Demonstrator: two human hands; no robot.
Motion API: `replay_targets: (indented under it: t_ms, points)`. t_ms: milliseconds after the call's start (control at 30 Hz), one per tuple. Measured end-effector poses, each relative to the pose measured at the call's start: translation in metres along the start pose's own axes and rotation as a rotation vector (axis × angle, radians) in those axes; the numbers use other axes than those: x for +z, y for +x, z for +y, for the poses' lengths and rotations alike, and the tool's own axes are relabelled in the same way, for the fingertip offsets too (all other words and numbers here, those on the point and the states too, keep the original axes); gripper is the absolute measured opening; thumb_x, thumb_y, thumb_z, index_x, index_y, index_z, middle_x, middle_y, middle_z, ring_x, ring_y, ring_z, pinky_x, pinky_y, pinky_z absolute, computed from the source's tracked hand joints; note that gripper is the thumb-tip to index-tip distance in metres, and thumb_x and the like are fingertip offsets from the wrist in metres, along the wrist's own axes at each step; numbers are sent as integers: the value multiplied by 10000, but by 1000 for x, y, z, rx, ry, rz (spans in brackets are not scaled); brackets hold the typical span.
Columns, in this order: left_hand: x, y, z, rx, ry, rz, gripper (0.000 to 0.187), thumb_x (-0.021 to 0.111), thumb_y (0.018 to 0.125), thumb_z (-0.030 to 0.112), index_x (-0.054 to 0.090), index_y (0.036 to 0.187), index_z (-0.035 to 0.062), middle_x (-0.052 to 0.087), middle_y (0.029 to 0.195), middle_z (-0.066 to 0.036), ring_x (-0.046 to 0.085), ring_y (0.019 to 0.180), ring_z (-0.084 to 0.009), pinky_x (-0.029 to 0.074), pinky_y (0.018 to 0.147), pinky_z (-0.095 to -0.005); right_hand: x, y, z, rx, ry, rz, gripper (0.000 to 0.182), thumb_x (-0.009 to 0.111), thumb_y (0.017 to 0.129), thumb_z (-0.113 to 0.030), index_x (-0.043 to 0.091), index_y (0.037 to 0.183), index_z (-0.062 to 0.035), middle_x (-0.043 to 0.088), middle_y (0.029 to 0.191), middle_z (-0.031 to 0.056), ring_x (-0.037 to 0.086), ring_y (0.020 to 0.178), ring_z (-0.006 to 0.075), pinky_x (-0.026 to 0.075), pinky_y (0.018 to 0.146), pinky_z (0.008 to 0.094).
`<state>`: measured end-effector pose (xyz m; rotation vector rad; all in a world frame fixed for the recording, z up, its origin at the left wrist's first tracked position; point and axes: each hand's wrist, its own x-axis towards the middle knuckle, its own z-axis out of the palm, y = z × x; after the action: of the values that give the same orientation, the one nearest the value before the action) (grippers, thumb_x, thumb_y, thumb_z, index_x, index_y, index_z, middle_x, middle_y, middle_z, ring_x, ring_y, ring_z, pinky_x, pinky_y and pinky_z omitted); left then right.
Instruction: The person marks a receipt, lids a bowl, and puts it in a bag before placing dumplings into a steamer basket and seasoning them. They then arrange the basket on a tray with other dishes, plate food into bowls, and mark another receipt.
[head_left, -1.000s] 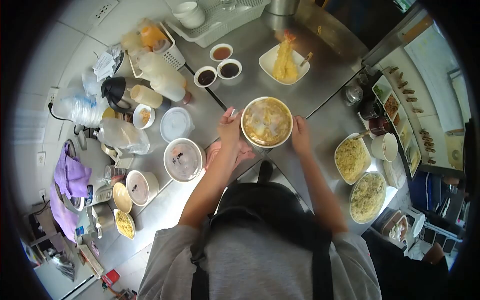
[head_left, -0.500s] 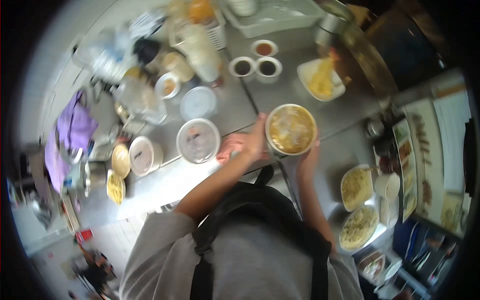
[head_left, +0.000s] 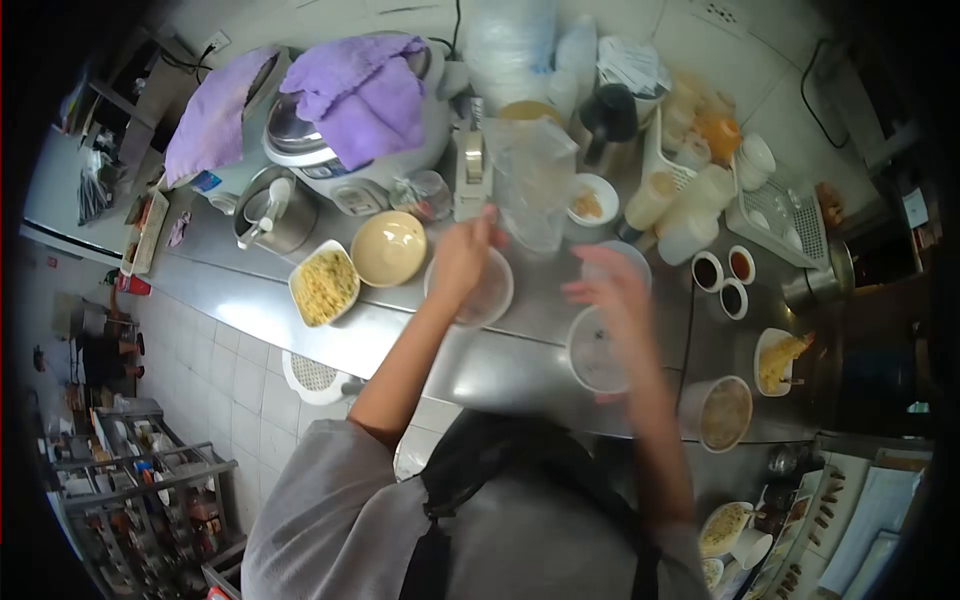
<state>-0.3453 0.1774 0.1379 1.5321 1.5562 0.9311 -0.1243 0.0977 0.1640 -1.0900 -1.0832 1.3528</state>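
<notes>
My left hand [head_left: 463, 262] is above a round lidded tub [head_left: 490, 295], its curled fingertips at the front end of a tape dispenser [head_left: 474, 175]. Whatever those fingers pinch, if anything, is hidden. Blurred by motion, my right hand [head_left: 612, 288] reaches over a round clear lid [head_left: 630, 262] with fingers apart and nothing held. Just below it stands another lidded tub [head_left: 592, 355]. To the right, a filled soup bowl [head_left: 724, 415] rests on the steel counter, away from both hands.
Purple cloths [head_left: 365, 100] cover a rice cooker [head_left: 300, 150] at the back left. A noodle dish [head_left: 325, 285] and a tan bowl [head_left: 388, 250] stand left. Small sauce cups [head_left: 733, 298] and a tempura dish [head_left: 775, 362] are right. Squeeze bottles [head_left: 690, 232] stand behind.
Both hands have let go of the soup bowl, which now stands on the counter. My view has turned left, and my hands are over the tubs and by the tape dispenser.
</notes>
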Motion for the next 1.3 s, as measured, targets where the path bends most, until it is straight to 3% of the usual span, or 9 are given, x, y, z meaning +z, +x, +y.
replay_targets:
  t_ms: [133,367,633,767,900,1000,1100,1200,1300]
  points:
    - [-32,66,-77,127,240,-5,386,474,931,317,684,865,0,687,813,-169,666,786,-306,486,731,-381,108,140,68,270,-73,3,373,677,844,-181,489,1111,2,600,1044,125,614,578,144,483,463,263]
    - [-36,100,-105,157,228,-260,370,478,915,315,694,969,19,672,887,-203,669,843,-307,494,763,-371,110,213,118,410,-10,229,432,772,734,-129,505,1061,-38,580,778,42,500,470,87,446,420,232]
    - [-31,119,-130,8,-40,-253,536,464,913,465,715,915,-8,692,832,-165,642,739,-242,496,749,-342,140,172,86,219,204,229,249,748,753,-73,525,864,-71,561,677,15,496,466,87,456,424,238]
    - [-38,114,-103,-211,-158,-242,647,370,898,574,748,837,53,690,789,-180,640,709,-296,493,737,-360,153,67,29,244,-165,0,205,706,811,-117,527,727,-62,653,754,77,526,469,73,435,398,223]
    - [-34,117,-101,-231,-47,-227,695,518,772,684,746,805,28,682,717,-132,642,689,-242,492,707,-333,156,-28,21,411,-76,-54,233,709,815,-148,531,708,-42,680,791,67,516,452,64,418,392,214]
    - [-33,112,-112,-55,136,-211,492,709,714,513,741,777,26,677,691,-116,637,658,-178,486,657,-319,149,-51,13,493,-24,-10,237,714,810,-160,541,703,-38,646,735,36,524,473,60,427,398,218]
    - [-28,121,-124,219,321,-171,294,674,759,322,721,709,37,617,542,-65,551,487,-124,436,504,-316,133,-48,30,404,45,-9,230,731,792,-174,560,835,-26,643,766,51,570,575,75,471,441,227]
    - [-37,131,-143,348,564,-70,282,650,745,313,714,679,46,602,507,-72,546,429,-137,449,484,-326,118,-55,45,348,329,25,376,750,773,-203,550,1033,-20,651,809,75,592,637,95,504,484,246]
    - [-48,118,-84,-35,-275,-268,284,649,870,310,679,844,29,617,637,-33,555,514,-108,453,505,-232,85,-86,17,264,154,28,481,755,768,-227,542,1154,-35,661,839,79,594,642,90,514,492,258]
